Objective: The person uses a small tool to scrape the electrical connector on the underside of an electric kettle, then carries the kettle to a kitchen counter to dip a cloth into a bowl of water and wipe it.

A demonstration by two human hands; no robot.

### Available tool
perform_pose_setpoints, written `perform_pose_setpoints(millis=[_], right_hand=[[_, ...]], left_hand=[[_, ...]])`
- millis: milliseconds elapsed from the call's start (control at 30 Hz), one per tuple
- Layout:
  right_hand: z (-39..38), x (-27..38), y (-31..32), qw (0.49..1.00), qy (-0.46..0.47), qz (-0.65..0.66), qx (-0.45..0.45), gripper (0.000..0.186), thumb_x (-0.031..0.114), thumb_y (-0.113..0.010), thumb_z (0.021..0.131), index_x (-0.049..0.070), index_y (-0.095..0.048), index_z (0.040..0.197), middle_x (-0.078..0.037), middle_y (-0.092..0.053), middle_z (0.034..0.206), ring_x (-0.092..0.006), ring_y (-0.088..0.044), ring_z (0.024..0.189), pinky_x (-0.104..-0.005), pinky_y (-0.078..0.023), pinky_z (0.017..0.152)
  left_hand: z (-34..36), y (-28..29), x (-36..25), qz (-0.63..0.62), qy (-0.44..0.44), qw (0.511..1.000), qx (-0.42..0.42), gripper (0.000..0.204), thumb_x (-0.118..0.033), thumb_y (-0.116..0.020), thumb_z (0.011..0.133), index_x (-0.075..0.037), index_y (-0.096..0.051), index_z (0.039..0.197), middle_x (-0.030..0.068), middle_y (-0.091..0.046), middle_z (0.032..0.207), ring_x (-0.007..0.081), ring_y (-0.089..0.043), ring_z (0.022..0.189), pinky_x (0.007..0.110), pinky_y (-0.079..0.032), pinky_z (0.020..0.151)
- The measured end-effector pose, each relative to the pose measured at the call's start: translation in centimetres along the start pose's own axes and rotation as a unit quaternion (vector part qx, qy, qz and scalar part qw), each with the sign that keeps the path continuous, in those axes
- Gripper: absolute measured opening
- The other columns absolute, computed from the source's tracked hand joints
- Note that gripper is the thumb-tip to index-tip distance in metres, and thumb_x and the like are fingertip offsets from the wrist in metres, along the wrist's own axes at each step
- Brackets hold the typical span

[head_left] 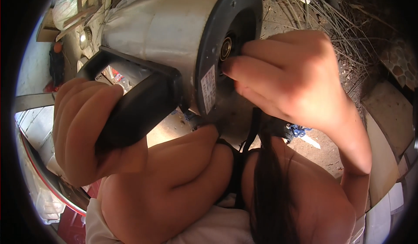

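Observation:
A metal electric kettle (161,28) is tipped on its side in front of me, its black round base (208,48) turned to the right. My left hand (87,128) is wrapped round the kettle's black handle (141,106). A brass ring connector (225,49) shows in the middle of the base. My right hand (287,74) has its fingers curled and pressed together against the base, right beside that connector. Whatever those fingertips may pinch is hidden. A white printed label (208,90) sits on the base's lower part.
Dry twigs and sticks (322,22) lie on the ground at the far right. Pieces of wood (78,17) and a white plastic bag (69,11) are at the far left. Below the kettle are my bare legs (174,174). Stone-like slabs (385,109) line the right edge.

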State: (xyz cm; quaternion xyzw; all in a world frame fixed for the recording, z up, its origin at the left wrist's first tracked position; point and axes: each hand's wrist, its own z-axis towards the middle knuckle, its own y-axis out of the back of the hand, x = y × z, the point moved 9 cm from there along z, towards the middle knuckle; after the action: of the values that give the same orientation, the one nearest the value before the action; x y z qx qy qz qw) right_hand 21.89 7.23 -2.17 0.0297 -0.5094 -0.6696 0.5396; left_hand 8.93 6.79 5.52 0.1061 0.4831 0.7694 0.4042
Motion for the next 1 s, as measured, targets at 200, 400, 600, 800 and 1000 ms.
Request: perform_pose_setpoints(millis=[200, 400, 600, 800, 1000], right_hand=[[-0.6, -2.8, -2.5, 0.924, -0.15, 0.351, 0.027, 0.013, -0.005, -0.06, 0.067, 0.002, -0.064, 0.076, -0.003, -0.06, 0.064, -0.009, -0.054, 0.05, -0.0216, -0.04, 0.043], [-3.2, -4.1, -3.0, 0.826, -0.264, 0.498, 0.015, 0.018, -0.012, -0.054, 0.07, 0.0, -0.064, 0.079, -0.002, -0.062, 0.072, -0.0005, -0.05, 0.058, -0.0154, -0.036, 0.047], [-4.5, -5.3, -0.2, 0.893, -0.256, 0.363, -0.067, 0.016, -0.011, -0.056, 0.07, -0.001, -0.064, 0.08, 0.001, -0.059, 0.066, 0.0021, -0.036, 0.047, -0.015, -0.024, 0.042], [-3.7, -3.4, 1.8, 0.944, -0.158, 0.249, -0.147, 0.02, -0.013, -0.06, 0.066, 0.0, -0.065, 0.08, 0.003, -0.048, 0.052, -0.0011, -0.03, 0.04, -0.0178, -0.02, 0.038], [-4.7, -2.7, 3.0, 0.96, -0.144, 0.146, -0.188, 0.016, -0.01, -0.059, 0.059, 0.0, -0.062, 0.071, -0.003, -0.053, 0.052, -0.0113, -0.048, 0.04, -0.0228, -0.036, 0.036]], left_hand=[[0.7, 1.4, 0.3, -0.003, -0.018, 1.0, -0.016, 0.02, -0.006, -0.061, 0.064, 0.006, -0.056, 0.078, 0.0162, -0.056, 0.064, 0.0257, -0.054, 0.055, 0.032, -0.042, 0.053], [-0.2, 0.1, 1.3, -0.026, -0.008, 0.998, -0.049, 0.022, -0.006, -0.06, 0.065, 0.007, -0.055, 0.081, 0.0179, -0.057, 0.069, 0.0262, -0.055, 0.059, 0.033, -0.043, 0.058], [-0.6, 0.6, 1.6, -0.029, 0.004, 0.997, -0.072, 0.023, -0.006, -0.059, 0.066, 0.007, -0.054, 0.084, 0.0196, -0.057, 0.073, 0.0266, -0.056, 0.063, 0.034, -0.045, 0.063], [-1.1, 1.9, 1.8, -0.027, 0.028, 0.994, -0.098, 0.025, -0.006, -0.058, 0.067, 0.008, -0.052, 0.087, 0.0213, -0.058, 0.077, 0.0271, -0.057, 0.067, 0.035, -0.047, 0.068], [-2.3, 1.6, 2.9, -0.062, 0.061, 0.986, -0.14, 0.027, -0.005, -0.057, 0.069, 0.008, -0.051, 0.091, 0.023, -0.059, 0.082, 0.0275, -0.058, 0.071, 0.036, -0.048, 0.073]])
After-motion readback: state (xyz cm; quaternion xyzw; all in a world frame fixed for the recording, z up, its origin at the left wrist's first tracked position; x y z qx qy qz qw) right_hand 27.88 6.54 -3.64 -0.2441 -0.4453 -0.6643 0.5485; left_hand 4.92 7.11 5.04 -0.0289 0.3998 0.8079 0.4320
